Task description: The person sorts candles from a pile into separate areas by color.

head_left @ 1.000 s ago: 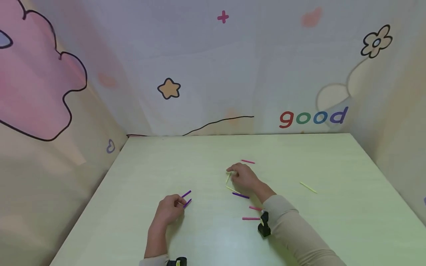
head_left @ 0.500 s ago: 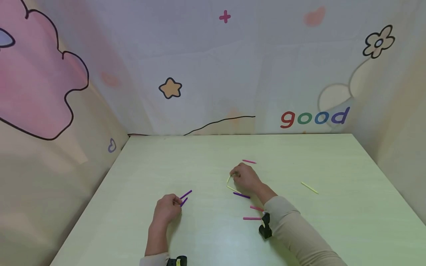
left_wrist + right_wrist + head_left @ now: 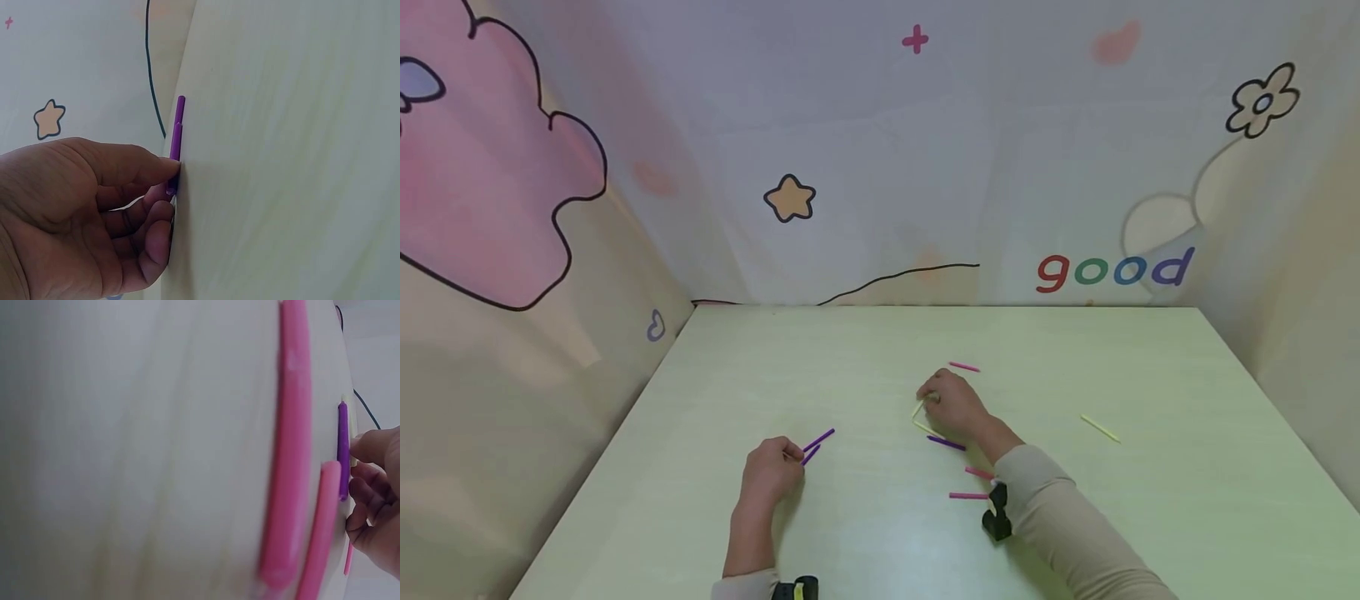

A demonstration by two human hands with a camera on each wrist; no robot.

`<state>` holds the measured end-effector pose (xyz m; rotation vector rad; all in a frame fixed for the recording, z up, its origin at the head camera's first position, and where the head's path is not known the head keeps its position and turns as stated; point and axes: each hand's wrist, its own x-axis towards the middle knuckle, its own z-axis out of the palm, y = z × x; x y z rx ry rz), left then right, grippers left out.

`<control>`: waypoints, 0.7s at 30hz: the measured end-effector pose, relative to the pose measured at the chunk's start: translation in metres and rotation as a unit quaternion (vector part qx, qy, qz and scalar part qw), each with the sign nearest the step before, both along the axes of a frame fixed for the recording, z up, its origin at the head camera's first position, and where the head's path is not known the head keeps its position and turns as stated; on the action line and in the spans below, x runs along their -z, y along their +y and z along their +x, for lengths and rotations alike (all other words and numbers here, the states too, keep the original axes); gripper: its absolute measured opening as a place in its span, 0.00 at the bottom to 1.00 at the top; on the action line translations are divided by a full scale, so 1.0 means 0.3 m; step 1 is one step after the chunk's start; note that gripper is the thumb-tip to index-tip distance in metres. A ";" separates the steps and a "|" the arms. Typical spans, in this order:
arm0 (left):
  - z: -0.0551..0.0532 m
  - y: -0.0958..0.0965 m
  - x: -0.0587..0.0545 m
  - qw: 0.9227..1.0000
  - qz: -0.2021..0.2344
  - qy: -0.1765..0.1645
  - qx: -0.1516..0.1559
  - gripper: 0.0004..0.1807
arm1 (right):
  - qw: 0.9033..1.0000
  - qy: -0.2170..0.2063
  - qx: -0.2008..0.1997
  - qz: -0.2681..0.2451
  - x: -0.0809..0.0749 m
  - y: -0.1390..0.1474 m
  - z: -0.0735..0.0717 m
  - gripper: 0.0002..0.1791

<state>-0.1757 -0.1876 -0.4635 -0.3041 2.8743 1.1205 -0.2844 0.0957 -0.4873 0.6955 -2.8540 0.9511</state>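
Observation:
My left hand (image 3: 772,471), left of the middle, pinches the nearer of two short purple sticks (image 3: 811,455) between thumb and fingers. The other purple stick (image 3: 820,439) lies almost parallel just beyond it. In the left wrist view the thumb presses at the near end of the purple stick (image 3: 175,147). My right hand (image 3: 957,407) pinches the upper end of a pale yellow stick (image 3: 918,409). A second yellow stick (image 3: 927,428) meets its lower end at an angle. A purple stick (image 3: 947,443) lies just below the second one.
Pink sticks lie around the right hand: one pink stick (image 3: 964,367) beyond it, another (image 3: 978,472) and a lower one (image 3: 967,496) near the sleeve. A lone yellow stick (image 3: 1100,428) rests at the right. A printed cloth (image 3: 865,167) backs the pale table (image 3: 662,500).
My left hand has drawn the nearer purple stick slightly left, closer beside the other. My right fingers have tilted the upper yellow stick a little to the right. The head view has shifted slightly.

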 end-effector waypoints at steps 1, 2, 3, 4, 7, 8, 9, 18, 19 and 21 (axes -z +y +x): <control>0.000 -0.001 0.000 1.000 0.001 0.000 -0.001 0.08 | 1.000 0.001 0.002 -0.002 -0.001 0.000 0.002 0.08; -0.001 -0.001 0.001 1.000 0.003 -0.001 -0.002 0.08 | 1.000 0.001 0.003 -0.005 -0.002 0.000 0.004 0.07; -0.001 -0.001 0.001 1.000 0.004 0.000 -0.002 0.08 | 1.000 0.002 0.004 -0.007 -0.003 0.001 0.005 0.07; -0.001 -0.001 0.002 1.000 0.005 0.000 -0.003 0.08 | 1.000 0.003 0.003 -0.006 -0.003 0.002 0.007 0.07; -0.002 -0.001 0.006 1.000 0.006 0.002 -0.004 0.08 | 1.000 0.000 0.005 -0.002 -0.001 0.005 0.008 0.06; -0.002 -0.002 0.007 1.000 0.005 0.003 -0.004 0.08 | 1.000 -0.002 0.005 -0.001 -0.001 0.006 0.008 0.06; -0.003 -0.002 0.007 1.000 0.005 0.004 -0.004 0.08 | 1.000 -0.004 0.006 -0.001 -0.001 0.007 0.008 0.06; 0.014 -0.005 -0.007 0.999 -0.012 0.031 0.004 0.08 | 0.998 -0.050 0.026 0.001 -0.019 -0.007 0.028 0.09; 0.017 -0.005 -0.009 0.999 -0.013 0.035 0.006 0.08 | 0.998 -0.052 0.029 0.001 -0.023 -0.009 0.032 0.09; 0.021 -0.004 -0.012 0.999 -0.014 0.035 0.012 0.09 | 0.998 -0.054 0.035 -0.004 -0.028 -0.011 0.034 0.09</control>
